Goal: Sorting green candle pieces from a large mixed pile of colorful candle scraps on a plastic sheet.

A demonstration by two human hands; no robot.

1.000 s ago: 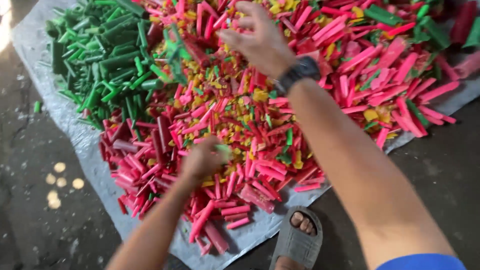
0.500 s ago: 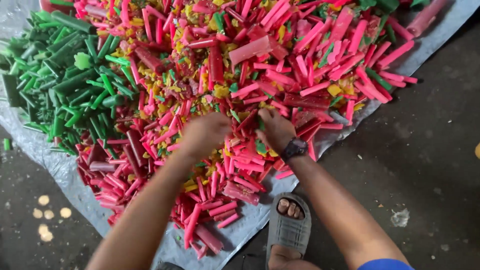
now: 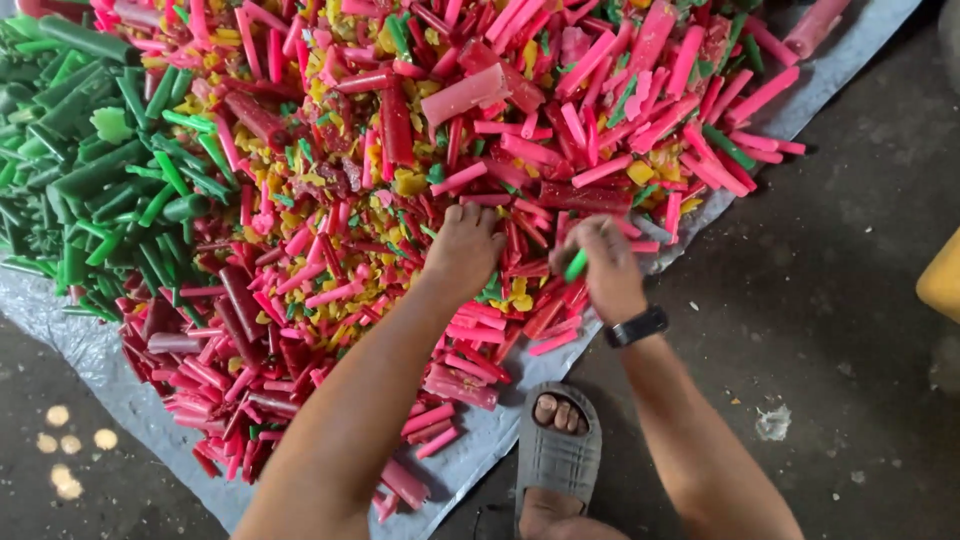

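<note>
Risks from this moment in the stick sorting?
1. The right hand pinches one small green stick by its end; it may slip back into the pink and red heap.
2. The left hand presses into loose sticks, which may slide.
3. The sandalled foot sits at the grey sheet edge and may crush strays.

Waxy-looking pink and red sticks (image 3: pixel 520 150) with a smooth, slightly glossy surface lie heaped on a thin, crinkled grey plastic sheet (image 3: pixel 120 385). At far left, green sticks (image 3: pixel 90 180) share the same smooth sheen. Yellow crumbs (image 3: pixel 410 183) look matt. The floor (image 3: pixel 850 330) is rough, dull concrete. A grey sandal (image 3: pixel 557 455) looks like matt rubber.
</note>
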